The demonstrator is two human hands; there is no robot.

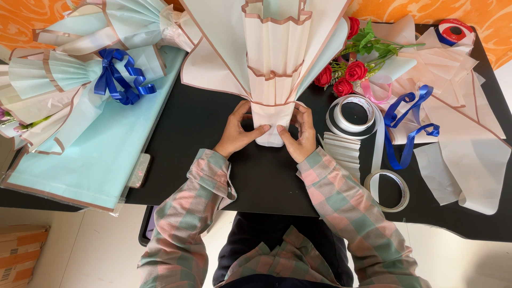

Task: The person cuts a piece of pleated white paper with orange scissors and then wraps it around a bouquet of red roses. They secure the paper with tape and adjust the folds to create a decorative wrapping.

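Observation:
A fan-shaped bouquet wrap of cream and pale mint paper with brown edges lies on the black table, its narrow stem end pointing toward me. My left hand grips the left side of that stem end, thumb pressed across the front. On the right side, my right hand pinches the same stem end with its thumb on the paper. Both sleeves are pink and green plaid.
Two finished wrapped bouquets with a blue ribbon bow lie at left on mint paper sheets. Red roses, tape rolls, loose blue ribbon and cream paper lie at right. A phone sits near the table's front edge.

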